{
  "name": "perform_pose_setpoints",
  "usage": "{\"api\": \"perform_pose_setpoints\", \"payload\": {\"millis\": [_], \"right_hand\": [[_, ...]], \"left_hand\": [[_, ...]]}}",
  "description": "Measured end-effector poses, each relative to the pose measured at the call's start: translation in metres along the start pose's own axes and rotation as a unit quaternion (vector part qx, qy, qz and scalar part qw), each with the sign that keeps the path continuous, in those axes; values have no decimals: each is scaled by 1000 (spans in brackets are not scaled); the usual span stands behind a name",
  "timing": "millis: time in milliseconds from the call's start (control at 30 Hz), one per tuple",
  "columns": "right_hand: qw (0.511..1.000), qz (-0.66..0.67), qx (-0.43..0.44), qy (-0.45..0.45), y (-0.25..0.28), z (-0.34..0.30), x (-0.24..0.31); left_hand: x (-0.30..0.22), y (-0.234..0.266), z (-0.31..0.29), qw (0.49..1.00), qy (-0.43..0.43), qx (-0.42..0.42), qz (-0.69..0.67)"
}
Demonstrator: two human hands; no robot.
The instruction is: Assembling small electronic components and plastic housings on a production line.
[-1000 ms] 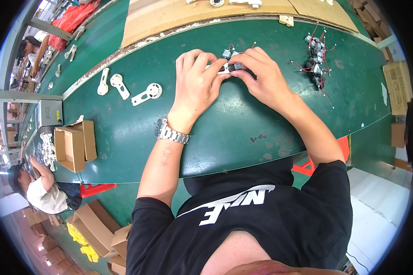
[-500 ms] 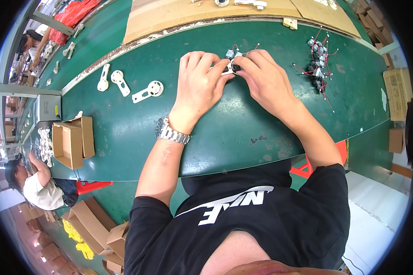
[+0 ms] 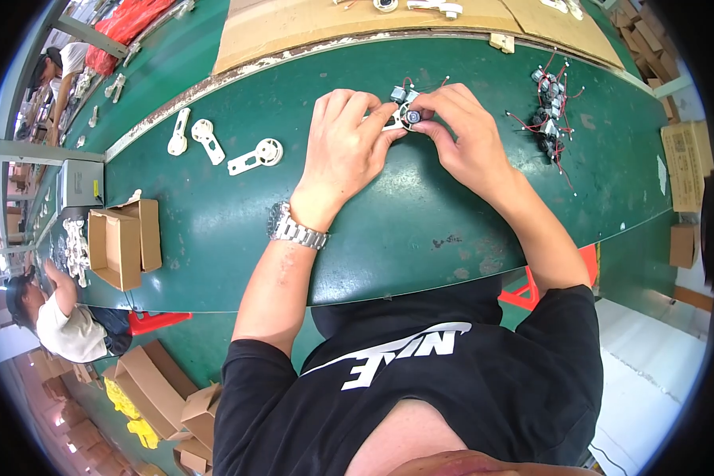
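Over the green workbench, my left hand (image 3: 344,139) is closed on the arm of a white plastic housing (image 3: 392,124) with a round end. Inside that round end sits a dark round piece with a grey middle, which looks like a small motor (image 3: 413,117). My right hand (image 3: 466,133) pinches the round end at its right edge, thumb and forefinger beside the motor. Just beyond my fingertips lie a few small motors (image 3: 400,94) with thin wires. Three similar white housings (image 3: 208,141) lie apart on the bench to the left.
A tangled row of wired motors (image 3: 550,111) lies at the right. Cardboard (image 3: 325,36) covers the raised far strip, with more white parts on it. Open cardboard boxes (image 3: 115,250) stand at the left, near a seated person (image 3: 75,321). Another person (image 3: 67,67) works at far left.
My right thumb has shifted off the dark round piece, so its grey middle now shows. My left hand keeps its grip. The seated person at the left has moved slightly.
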State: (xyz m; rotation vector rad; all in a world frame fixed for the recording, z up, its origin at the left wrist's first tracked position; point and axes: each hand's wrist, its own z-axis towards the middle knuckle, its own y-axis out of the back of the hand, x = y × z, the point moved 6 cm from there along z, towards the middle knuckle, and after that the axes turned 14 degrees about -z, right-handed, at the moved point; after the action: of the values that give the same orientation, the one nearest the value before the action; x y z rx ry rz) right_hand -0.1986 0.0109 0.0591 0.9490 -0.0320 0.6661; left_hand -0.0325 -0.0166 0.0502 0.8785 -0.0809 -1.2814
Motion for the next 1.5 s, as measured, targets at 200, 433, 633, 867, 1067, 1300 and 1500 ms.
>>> {"api": "perform_pose_setpoints", "payload": {"millis": [200, 433, 633, 867, 1067, 1300, 1500], "right_hand": [[999, -34, 0, 6, 0, -1, 2], [999, -41, -15, 5, -1, -2, 0], [989, 112, 9, -100, -19, -8, -25], [987, 111, 63, -93, -36, -12, -22], [925, 303, 151, -170, -40, -16, -30], [837, 427, 238, -247, -47, -20, -28], [827, 403, 243, -307, -52, -26, -33]], "left_hand": [[0, 0, 0, 1000, -1, -2, -17], [2, -2, -2, 999, 5, -3, -48], [1, -2, -1, 998, -3, -16, -58], [18, -5, -8, 978, 104, -74, -165], [39, -12, -19, 881, 287, -121, -356], [30, -21, -19, 854, 307, -92, -411], [28, -29, -22, 881, 288, -95, -363]]}}
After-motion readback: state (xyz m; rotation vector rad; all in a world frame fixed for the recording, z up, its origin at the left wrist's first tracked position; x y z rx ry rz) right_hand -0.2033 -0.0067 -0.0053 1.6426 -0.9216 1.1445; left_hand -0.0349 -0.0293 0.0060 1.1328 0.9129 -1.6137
